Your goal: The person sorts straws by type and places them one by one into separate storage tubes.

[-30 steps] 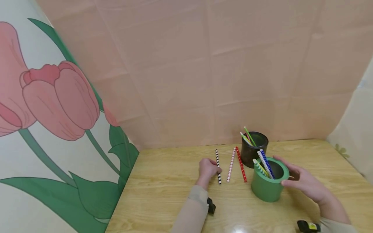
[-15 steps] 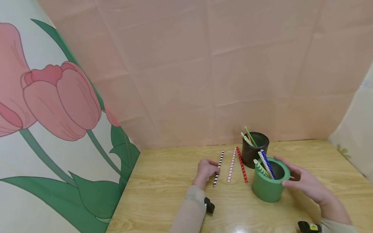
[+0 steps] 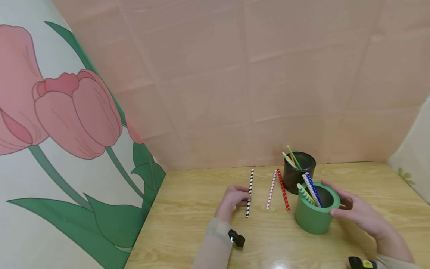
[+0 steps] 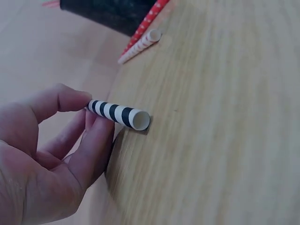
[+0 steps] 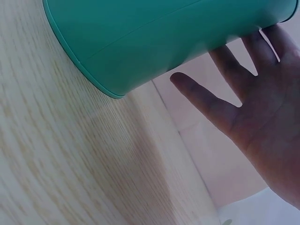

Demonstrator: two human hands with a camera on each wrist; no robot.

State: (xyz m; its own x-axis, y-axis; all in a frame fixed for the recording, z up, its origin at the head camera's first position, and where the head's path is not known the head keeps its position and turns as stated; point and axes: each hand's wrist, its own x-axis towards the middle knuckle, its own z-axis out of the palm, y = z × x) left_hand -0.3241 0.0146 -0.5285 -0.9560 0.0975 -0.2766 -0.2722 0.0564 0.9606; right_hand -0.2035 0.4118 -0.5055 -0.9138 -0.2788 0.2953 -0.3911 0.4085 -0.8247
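My left hand (image 3: 231, 200) pinches a black-and-white striped paper straw (image 3: 251, 180) near its middle, between thumb and fingers. In the left wrist view, the open end of the striped straw (image 4: 121, 114) points toward the camera, close to the tabletop. My right hand (image 3: 364, 218) holds the right side of a green round cup (image 3: 312, 221), thumb in front and fingers behind its rim. Seen from the right wrist, fingers (image 5: 232, 70) lie against the green wall (image 5: 140, 35). Several patterned straws (image 3: 314, 190) stand tilted in the green cup.
A white straw with red marks (image 3: 272, 189) and a red dotted straw (image 3: 283, 189) lie on the wooden table (image 3: 181, 209). Behind the green cup stands a dark cup (image 3: 290, 179) with several thin sticks (image 3: 292, 157). A pink cloth backdrop (image 3: 215, 93) hangs behind.
The striped straw has tilted one way and then turned more upright in view, held by my left hand, which shifted slightly left. My right hand keeps its place on the green cup.
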